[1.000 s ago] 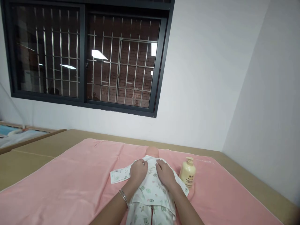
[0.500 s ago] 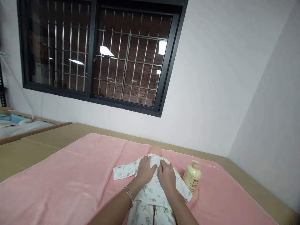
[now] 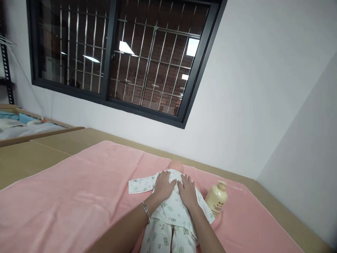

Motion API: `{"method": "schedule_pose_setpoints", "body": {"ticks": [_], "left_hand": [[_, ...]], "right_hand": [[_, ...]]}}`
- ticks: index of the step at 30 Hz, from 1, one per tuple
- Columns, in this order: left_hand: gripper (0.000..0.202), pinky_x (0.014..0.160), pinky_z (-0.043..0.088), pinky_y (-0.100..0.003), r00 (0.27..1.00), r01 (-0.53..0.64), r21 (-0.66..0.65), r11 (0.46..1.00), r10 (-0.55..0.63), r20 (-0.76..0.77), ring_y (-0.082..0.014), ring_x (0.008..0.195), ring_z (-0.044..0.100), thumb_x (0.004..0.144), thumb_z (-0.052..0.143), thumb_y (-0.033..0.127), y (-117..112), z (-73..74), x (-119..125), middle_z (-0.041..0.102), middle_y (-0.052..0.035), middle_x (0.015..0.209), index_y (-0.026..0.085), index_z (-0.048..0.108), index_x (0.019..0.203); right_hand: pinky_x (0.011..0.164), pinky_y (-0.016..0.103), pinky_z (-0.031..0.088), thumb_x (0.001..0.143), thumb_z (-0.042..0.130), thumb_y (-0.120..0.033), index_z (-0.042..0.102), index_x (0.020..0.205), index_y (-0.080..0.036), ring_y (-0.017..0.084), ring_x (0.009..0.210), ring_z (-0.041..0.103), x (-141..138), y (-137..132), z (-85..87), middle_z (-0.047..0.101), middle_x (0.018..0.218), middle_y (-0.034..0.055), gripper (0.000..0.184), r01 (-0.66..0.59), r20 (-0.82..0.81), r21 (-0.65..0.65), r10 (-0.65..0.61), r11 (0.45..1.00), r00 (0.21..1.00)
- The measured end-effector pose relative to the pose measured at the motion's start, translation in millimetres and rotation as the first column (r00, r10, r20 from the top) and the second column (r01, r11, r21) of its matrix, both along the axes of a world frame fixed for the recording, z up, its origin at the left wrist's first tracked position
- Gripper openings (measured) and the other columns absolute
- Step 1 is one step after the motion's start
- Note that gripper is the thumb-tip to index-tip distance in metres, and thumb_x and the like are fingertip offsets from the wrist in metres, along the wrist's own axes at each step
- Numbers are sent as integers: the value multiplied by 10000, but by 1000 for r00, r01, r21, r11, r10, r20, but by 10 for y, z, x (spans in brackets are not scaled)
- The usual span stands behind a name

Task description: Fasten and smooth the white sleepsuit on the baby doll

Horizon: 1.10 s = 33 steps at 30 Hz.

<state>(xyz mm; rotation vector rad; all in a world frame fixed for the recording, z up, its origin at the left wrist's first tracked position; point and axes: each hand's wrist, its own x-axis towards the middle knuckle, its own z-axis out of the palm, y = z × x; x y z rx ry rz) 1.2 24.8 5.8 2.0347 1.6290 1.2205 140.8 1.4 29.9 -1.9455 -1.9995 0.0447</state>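
A baby doll (image 3: pixel 176 166) lies on a pink blanket (image 3: pixel 86 189), its head pointing toward the wall. It wears a white printed top (image 3: pixel 173 207) and matching trousers (image 3: pixel 158 236), with one sleeve (image 3: pixel 140 185) stretched out to the left. My left hand (image 3: pixel 163 185) rests flat on the left side of the doll's chest, fingers extended. On the right side of the chest lies my right hand (image 3: pixel 187 190), its fingers also stretched out. The two thumbs nearly meet in the middle. Beside the doll's right-hand sleeve stands a pale yellow pump-top bottle (image 3: pixel 217 198).
The blanket covers much of a tan surface (image 3: pixel 50 147) against a white wall (image 3: pixel 237 105). A dark-framed window (image 3: pixel 107 63) with metal bars is above. At the far left is a wooden-edged tray (image 3: pixel 52 130) holding white and blue cloth.
My right hand's fingers have gone from bunched on the top to stretched flat on it. My left hand stays on the chest. The camera view has shifted slightly.
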Motion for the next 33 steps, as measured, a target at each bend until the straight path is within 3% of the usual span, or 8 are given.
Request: {"method": "schedule_pose_setpoints", "body": {"ticks": [6,11,18,25,33], "left_hand": [[352,1070,369,-407,998,54,133,990,-50,-28,-259,1191,535,864,485,312,-108,66,-34,638,-93,1235,189,625,1163],[339,1053,390,-413,998,54,198,979,-58,15,-257,1167,547,817,524,269,-122,-8,-35,647,-91,1203,206,641,1129],[402,1059,378,-436,993,103,176,979,-110,32,-255,1183,525,788,567,307,-37,-58,-47,620,-75,1240,203,597,1175],[386,1098,345,-433,995,51,112,992,-60,82,-248,1237,495,881,455,350,26,-115,-24,598,-90,1291,181,597,1198],[438,1108,332,-437,998,64,124,990,-64,-4,-263,1253,478,858,486,370,52,-121,-31,584,-100,1309,173,596,1234]], "right_hand": [[1158,457,99,990,241,-370,311,1488,-113,261,1451,108,-88,-104,46,245,1543,123,565,-32,-3,9,32,999,999],[1152,422,170,989,235,-347,360,1466,-102,267,1428,202,-145,-165,40,327,1506,132,550,-22,-50,16,23,1000,998],[1151,448,177,980,261,-410,423,1433,-151,270,1429,202,-97,-53,26,336,1504,115,547,16,-132,51,-9,999,991],[1149,447,186,965,311,-434,424,1434,-142,273,1416,242,-67,-52,-22,356,1492,125,565,21,-69,80,-15,997,997],[1134,447,208,961,312,-472,479,1398,-178,279,1385,302,-73,-97,-34,431,1445,106,552,64,-83,132,-53,989,995]]}}
